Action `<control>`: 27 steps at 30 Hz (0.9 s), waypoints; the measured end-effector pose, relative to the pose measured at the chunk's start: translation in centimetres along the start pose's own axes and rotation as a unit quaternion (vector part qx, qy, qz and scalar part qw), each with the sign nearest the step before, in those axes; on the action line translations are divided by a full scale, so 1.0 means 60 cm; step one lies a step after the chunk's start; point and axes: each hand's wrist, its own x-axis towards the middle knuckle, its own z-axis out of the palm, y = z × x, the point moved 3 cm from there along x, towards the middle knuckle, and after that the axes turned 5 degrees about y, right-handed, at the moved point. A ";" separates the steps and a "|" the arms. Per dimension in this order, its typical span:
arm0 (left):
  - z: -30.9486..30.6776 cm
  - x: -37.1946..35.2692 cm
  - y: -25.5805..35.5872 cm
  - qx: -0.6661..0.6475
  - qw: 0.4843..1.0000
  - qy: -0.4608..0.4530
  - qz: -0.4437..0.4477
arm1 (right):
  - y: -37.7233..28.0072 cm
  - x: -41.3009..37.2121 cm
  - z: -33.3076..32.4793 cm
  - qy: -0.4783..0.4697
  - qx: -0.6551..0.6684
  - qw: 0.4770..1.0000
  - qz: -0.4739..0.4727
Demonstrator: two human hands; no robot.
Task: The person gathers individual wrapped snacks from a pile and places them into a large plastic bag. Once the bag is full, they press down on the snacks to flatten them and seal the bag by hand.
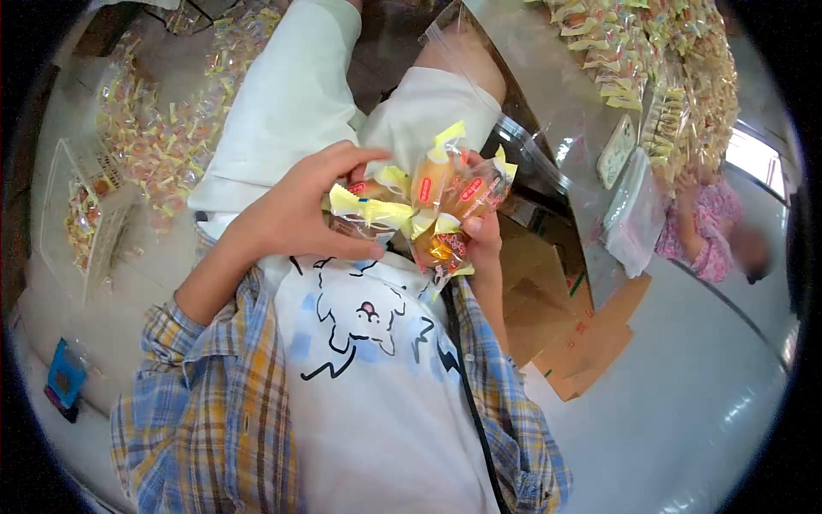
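Observation:
Several clear packets with yellow ends [432, 184] are bunched in front of my chest, each with a brownish item inside and red print on some. My left hand [321, 201] curves round the left side of the bunch, thumb below and fingers above, against the packets there. On the right side, my right hand [484, 240] grips the bunch, its thumb showing and most of its fingers hidden behind the packets. One packet at the bottom of the bunch has a shiny orange-gold patch.
Piled packets [651, 60] cover the table at the upper right, beside a phone-like object [615, 152] and clear bags [632, 214]. A co-worker [706, 223] sits at right. More packets [163, 137] and a basket [120, 223] lie left. A cardboard box [582, 343] stands below the table edge.

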 end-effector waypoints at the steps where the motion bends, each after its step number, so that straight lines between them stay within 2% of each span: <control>1: 0.008 0.002 -0.015 -0.009 0.999 0.010 0.030 | 0.000 0.000 0.005 0.007 0.005 1.000 -0.013; 4: 0.024 0.003 -0.042 -0.168 0.985 0.027 0.038 | -0.009 0.003 0.013 0.009 0.000 1.000 -0.028; 7: 0.013 -0.008 -0.041 -0.231 0.968 0.033 -0.098 | -0.020 0.001 0.009 0.031 -0.033 0.998 -0.041; 10: 0.010 -0.006 -0.043 -0.317 0.926 0.197 -0.053 | -0.040 -0.007 0.011 0.039 -0.092 0.993 -0.057; 11: 0.001 -0.004 -0.044 -0.290 0.931 0.213 -0.059 | -0.044 -0.007 0.012 0.023 -0.101 0.992 -0.078; 13: -0.006 0.009 -0.033 -0.318 0.914 0.245 -0.054 | -0.053 -0.007 0.026 0.014 -0.129 0.985 -0.116; 16: -0.001 0.028 -0.018 -0.331 0.900 0.279 -0.046 | -0.059 -0.005 0.073 0.077 -0.252 0.946 -0.190; 18: 0.011 0.042 -0.012 -0.328 0.894 0.303 -0.030 | -0.055 -0.005 0.086 0.115 -0.315 0.926 -0.173; 20: 0.023 0.054 -0.008 -0.353 0.883 0.308 -0.041 | -0.053 0.007 0.072 0.061 -0.474 0.849 -0.227; 22: 0.032 0.057 -0.010 -0.382 0.870 0.302 -0.075 | -0.041 0.011 0.076 0.100 -0.436 0.870 -0.210; 23: 0.035 0.056 -0.013 -0.351 0.882 0.303 -0.081 | -0.038 0.014 0.074 0.116 -0.419 0.876 -0.209; 27: 0.046 0.049 -0.006 -0.387 0.877 0.277 -0.060 | -0.045 0.023 0.079 0.179 -0.360 0.898 -0.178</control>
